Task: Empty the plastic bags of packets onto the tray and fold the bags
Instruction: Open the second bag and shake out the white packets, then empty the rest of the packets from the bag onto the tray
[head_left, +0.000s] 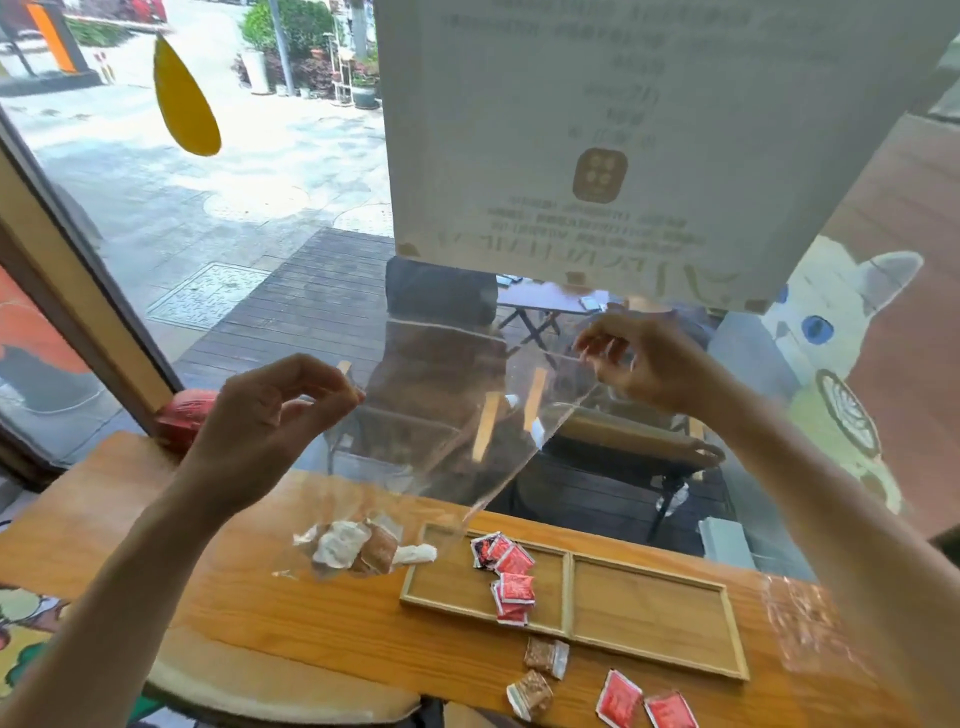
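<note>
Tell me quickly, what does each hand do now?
Left hand: pinches one corner of the clear empty plastic bag.
Right hand: pinches the bag's other top corner.

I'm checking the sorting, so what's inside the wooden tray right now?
The wooden tray has two compartments. The left one holds a cluster of red packets, partly overlapping, so an exact count is hidden. The right compartment shows only bare wood.
</note>
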